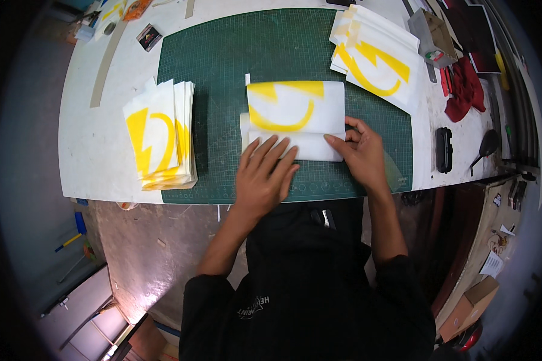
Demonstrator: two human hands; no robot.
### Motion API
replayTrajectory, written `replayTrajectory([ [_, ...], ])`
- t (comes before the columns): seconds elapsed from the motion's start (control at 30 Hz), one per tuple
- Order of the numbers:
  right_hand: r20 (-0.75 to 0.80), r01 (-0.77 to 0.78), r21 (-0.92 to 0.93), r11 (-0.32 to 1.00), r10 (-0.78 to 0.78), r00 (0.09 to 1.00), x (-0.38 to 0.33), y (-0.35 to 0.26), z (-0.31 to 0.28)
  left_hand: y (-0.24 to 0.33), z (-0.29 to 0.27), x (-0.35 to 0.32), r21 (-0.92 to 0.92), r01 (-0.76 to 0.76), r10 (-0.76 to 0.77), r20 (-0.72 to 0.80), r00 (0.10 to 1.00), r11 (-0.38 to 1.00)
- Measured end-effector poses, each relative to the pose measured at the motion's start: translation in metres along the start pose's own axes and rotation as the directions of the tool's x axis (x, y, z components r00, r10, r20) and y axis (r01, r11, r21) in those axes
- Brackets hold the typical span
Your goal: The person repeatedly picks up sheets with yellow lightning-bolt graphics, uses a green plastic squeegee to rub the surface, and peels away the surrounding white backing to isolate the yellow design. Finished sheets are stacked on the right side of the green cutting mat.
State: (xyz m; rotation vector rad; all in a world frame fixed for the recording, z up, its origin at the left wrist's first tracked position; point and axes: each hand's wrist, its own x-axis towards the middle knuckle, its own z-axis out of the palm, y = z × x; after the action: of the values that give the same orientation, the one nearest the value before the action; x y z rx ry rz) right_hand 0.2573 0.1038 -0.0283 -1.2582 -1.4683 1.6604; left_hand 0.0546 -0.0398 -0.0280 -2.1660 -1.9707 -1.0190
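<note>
The person's black-clad chest fills the lower middle of the view, and just past it the left hand [264,175] lies flat, fingers spread, on the folded-over lower flap of a white sheet printed with a yellow emblem [295,114], which sits mid-way on the green cutting mat [223,66]. The right hand [361,153], loosely curled with nothing clasped, presses its fingertips on the sheet's lower right corner. To crease it cleanly, I judge the flat palm should sweep outward while the right pins the corner; stacks of like sheets [159,135] [376,57] lie on either side.
</note>
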Motion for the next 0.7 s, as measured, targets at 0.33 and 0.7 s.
replayTrajectory([
  [0.33, 0.221, 0.603, -0.601, 0.524, -0.617, 0.755, -0.038, -0.003, 0.014, -0.001, 0.017, 0.012, 0.051, 0.088, -0.093, 0.113, 0.989, 0.995],
  [0.7, 0.361, 0.627, -0.695, 0.353, -0.582, 0.728, -0.049, 0.021, 0.012, 0.012, 0.003, -0.022, 0.068, 0.139, -0.154, 0.32, 0.935, 0.988],
])
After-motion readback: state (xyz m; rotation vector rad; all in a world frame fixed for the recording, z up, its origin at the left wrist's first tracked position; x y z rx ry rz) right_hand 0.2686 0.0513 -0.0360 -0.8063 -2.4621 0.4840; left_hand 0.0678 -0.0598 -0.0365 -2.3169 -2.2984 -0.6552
